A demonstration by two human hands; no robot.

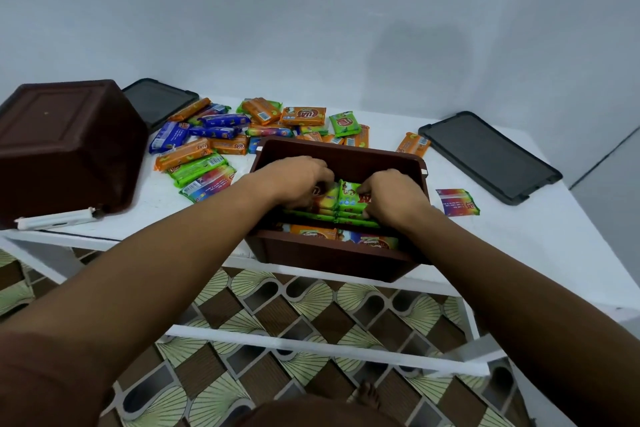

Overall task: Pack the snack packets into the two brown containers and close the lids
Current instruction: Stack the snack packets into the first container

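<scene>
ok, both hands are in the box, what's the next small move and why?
Likely press the upright packets down flush and let go. Left hand and right hand both grip them inside the open container, and many loose packets lie on the table behind it.

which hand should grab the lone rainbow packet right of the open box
Right. Both hands grip stacked packets in the open container, but the rainbow packet lies just outside its right wall, beside the right hand; the left hand would have to cross over.

Curled left grip [298,181], right grip [394,198]
</scene>
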